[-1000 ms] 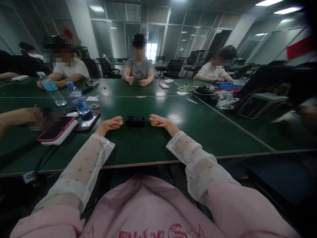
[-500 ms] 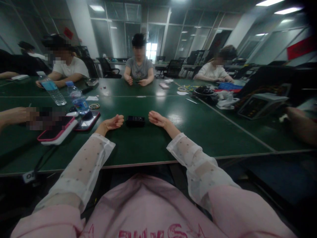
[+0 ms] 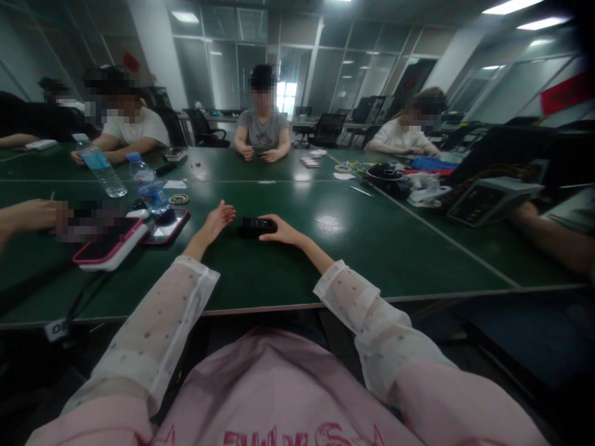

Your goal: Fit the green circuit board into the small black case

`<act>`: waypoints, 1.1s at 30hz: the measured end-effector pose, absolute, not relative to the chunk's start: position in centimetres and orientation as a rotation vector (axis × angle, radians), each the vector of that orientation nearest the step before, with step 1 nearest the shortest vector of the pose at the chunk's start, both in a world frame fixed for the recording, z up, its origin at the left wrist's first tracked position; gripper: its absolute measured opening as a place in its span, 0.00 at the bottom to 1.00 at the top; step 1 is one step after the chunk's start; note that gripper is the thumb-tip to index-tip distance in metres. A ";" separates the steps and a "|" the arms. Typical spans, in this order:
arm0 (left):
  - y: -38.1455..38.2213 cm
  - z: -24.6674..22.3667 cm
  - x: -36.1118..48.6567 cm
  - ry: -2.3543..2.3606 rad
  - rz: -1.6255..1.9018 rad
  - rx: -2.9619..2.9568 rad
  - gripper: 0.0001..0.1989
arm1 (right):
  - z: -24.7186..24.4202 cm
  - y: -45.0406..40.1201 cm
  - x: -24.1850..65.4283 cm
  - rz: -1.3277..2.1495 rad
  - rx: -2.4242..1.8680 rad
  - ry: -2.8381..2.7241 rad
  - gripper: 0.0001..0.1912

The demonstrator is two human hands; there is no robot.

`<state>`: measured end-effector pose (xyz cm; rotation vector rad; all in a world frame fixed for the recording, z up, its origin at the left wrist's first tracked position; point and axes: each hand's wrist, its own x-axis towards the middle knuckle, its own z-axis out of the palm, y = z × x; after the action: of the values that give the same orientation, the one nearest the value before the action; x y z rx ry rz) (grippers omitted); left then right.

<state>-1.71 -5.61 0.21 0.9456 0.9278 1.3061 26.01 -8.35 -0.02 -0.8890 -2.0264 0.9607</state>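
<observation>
Fingers (image 3: 273, 218) of the right hand (image 3: 286, 233) close on one end of a small black device (image 3: 248, 227)

On the green counter (image 3: 279, 279), the small black device lies in front of the person, well in from the near edge and between the two hands. The right hand has its thumb along the near side and its fingers at the far side, so they stand narrow, holding the right-hand end. The left hand (image 3: 220, 218) is beside the opposite end, apart from the device, its fingers loosely spread and holding nothing. Both forearms wear sheer dotted sleeves (image 3: 151, 328) below pink cloth.

Left of the left hand lies a red-edged phone (image 3: 168, 227), and next to it a pink-rimmed phone (image 3: 109, 240) on something white. A co-worker's hand (image 3: 35, 217) reaches in nearby, partly blurred out. Two plastic bottles (image 3: 149, 189) stand behind the phones, with a roll of tape (image 3: 179, 199) just beside the nearer one. Farther right, a thin pen-like object (image 3: 361, 191) lies on the counter, then a white plastic bag (image 3: 426, 193) and a grey metal box (image 3: 495, 199). Across the counter sits a person in a grey shirt (image 3: 263, 130), both hands in front of them
</observation>
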 end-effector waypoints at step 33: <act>-1.5 0.2 -0.3 1.179 1.018 1.867 0.11 | 0.0 -7.7 24.8 0.615 -0.970 -2.115 0.29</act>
<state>-0.30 -1.53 0.15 1.8672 1.1794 1.0177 24.79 -7.72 0.02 -0.9703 -2.1145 0.6148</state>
